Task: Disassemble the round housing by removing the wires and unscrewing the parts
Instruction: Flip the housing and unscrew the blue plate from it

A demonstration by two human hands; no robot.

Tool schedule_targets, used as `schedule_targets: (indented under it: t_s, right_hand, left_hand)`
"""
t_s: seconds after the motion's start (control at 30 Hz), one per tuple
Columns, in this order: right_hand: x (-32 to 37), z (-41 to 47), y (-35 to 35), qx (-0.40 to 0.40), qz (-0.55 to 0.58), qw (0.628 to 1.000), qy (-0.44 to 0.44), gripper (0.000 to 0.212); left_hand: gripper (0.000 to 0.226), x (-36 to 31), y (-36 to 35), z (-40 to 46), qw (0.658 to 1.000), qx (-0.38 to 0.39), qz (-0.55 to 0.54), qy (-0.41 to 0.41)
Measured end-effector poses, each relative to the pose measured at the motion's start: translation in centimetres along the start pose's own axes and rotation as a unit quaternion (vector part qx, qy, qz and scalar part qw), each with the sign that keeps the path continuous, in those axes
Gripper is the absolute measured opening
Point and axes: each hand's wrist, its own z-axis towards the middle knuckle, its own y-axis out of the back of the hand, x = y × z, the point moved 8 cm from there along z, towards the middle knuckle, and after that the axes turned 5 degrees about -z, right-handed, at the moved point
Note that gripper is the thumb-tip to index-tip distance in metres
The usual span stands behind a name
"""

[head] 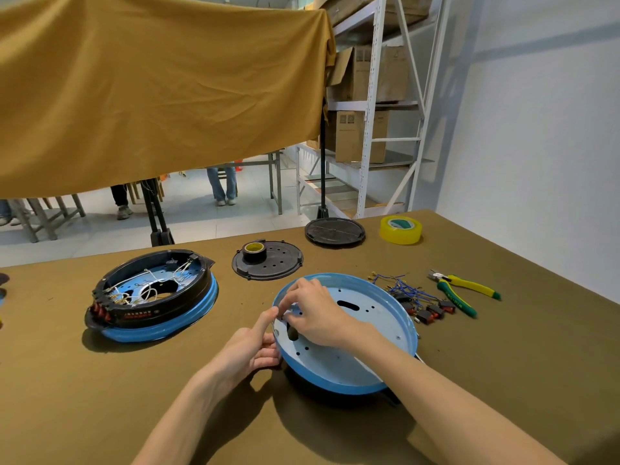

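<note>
Hands (288, 327) on blue housing (369, 360) (tilted)

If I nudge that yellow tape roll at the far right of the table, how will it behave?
The yellow tape roll lies flat on its side on the cloth-covered table, so it will probably slide, not roll. Its core looks hollow, so it is likely light and easy to shift. The cloth may drag on it a little.
</note>
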Motion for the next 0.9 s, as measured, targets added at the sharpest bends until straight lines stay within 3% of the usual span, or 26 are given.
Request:
schedule_targets:
  t_s: [0.17,0.3,0.5,0.73,0.8,0.9]
  right_hand:
    - [-0.5,-1.0,-0.1,-0.049,0.015,0.997,-0.053,0.021]
    - [0.3,-1.2,-0.4,-0.032,0.010,0.999,-0.026,0.016]
    - [0.3,-1.4,-0.6,-0.048,0.035,0.997,-0.043,0.020]
    - [1.3,-1.1,0.6,-0.083,-0.040,0.996,-0.007,0.017]
    - [1.4,-1.1,1.6,-0.102,-0.008,0.995,-0.006,0.017]
    - [0.4,-1.5,3.4,-0.138,0.125,0.982,-0.034,0.014]
  left_hand:
    - [0.084,0.1,-0.2,-0.9,0.999,-0.006,-0.005,-0.037]
    - [0.077,0.1,-0.2,-1.0,0.999,-0.017,-0.007,-0.040]
    - [0.099,0.1,-0.2,-1.1,0.999,-0.010,-0.007,-0.045]
    - [0.103,0.1,-0.1,-0.9,0.999,-0.012,-0.003,-0.038]
    - [0.096,0.0,-0.2,-1.0,0.999,-0.007,0.003,-0.039]
    - [0.089,0.0,-0.4,-1.3,0.999,-0.010,0.000,-0.043]
